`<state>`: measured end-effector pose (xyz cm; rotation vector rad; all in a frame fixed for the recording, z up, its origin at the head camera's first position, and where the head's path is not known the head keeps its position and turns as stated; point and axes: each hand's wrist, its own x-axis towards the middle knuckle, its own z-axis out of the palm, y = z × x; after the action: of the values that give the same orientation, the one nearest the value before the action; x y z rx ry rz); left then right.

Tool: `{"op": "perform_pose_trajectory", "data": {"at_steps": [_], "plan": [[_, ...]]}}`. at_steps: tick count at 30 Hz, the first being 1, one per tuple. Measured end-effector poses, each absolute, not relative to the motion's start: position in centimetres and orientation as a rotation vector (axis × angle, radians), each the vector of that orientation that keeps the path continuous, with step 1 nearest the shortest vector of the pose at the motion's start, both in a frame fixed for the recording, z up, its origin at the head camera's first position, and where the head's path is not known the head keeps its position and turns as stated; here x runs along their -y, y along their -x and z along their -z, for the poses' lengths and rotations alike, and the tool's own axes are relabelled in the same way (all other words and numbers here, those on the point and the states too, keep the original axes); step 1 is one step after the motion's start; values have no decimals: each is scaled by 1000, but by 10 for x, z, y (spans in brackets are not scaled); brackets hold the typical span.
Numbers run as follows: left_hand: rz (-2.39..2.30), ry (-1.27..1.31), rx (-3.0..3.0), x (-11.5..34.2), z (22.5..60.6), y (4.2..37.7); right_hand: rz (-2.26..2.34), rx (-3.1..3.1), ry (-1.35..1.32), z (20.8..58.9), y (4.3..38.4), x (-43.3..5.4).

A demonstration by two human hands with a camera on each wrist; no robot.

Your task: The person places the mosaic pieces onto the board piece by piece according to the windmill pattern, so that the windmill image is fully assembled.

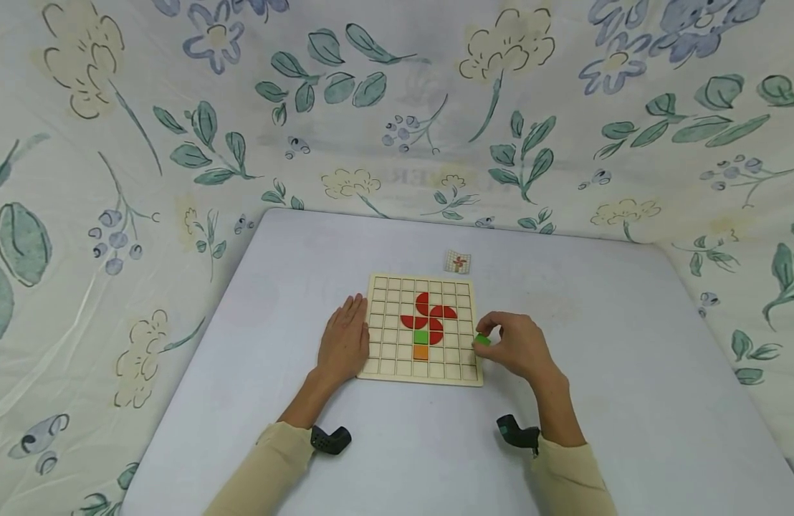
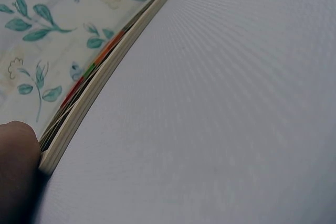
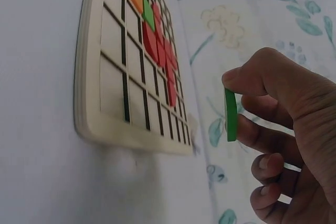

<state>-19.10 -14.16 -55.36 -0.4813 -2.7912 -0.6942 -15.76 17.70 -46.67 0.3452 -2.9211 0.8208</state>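
Observation:
A wooden grid board [image 1: 384, 365] lies on the white table. Set in its squares are several red curved tiles [image 1: 423, 304] in a pinwheel, a green square tile [image 1: 421, 337] below them and an orange square tile [image 1: 421, 352] under that. My left hand [image 1: 344, 340] rests with straight fingers along the board's left edge. At the right edge, my right hand [image 1: 516, 345] pinches another green tile [image 3: 231, 115] between thumb and finger; the right wrist view shows it thin and edge-on, off the board, with the other fingers loosely curled.
Behind the board lies a small picture card [image 1: 458, 261] showing a red pinwheel on a grid. A floral cloth [image 1: 397, 107] hangs behind the white table [image 1: 565, 287]. A black wrist camera [image 1: 331, 440] sits on the left wrist, and another camera [image 1: 517, 432] on the right.

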Motion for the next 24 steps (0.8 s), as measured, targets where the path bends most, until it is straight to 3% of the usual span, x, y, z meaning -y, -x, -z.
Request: {"op": "perform_pose_trajectory", "data": {"at_steps": [24], "plan": [[698,477,2798,140,553,191,-830,2950,-574,473,162,-127]]}}
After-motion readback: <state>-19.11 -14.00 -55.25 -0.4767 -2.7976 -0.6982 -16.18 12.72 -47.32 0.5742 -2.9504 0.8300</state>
